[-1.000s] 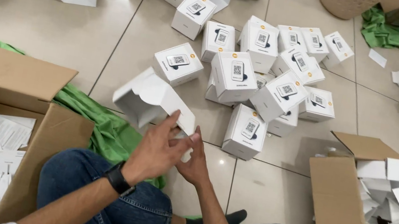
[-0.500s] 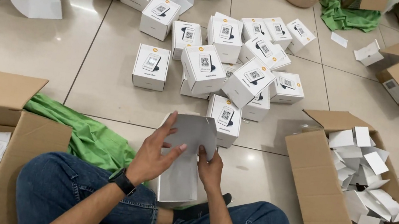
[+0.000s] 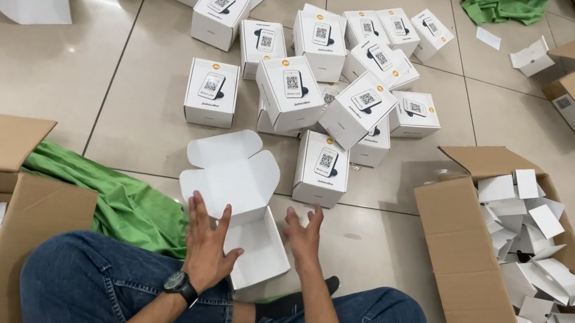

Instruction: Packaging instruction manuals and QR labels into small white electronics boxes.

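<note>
**Two open hands at a white carton**

Both of my hands are spread flat with fingers released, grasping nothing. My left hand (image 3: 207, 244), a black watch (image 3: 180, 285) on its wrist, lies against the open white cardboard carton (image 3: 237, 204) that sits on the beige tiled floor (image 3: 65, 79) just ahead of my crossed legs in blue jeans (image 3: 93, 281). Its lid flaps stand up and back, and its hollow tray faces me. My right hand (image 3: 304, 237) hovers just beside the carton's right edge; I cannot tell whether it touches. Beyond the carton stands a cluster of closed white printed boxes (image 3: 292, 91). A brown cardboard box of white folded inserts (image 3: 534, 260) lies to my right, green cloth (image 3: 112, 194) to my left.
</note>
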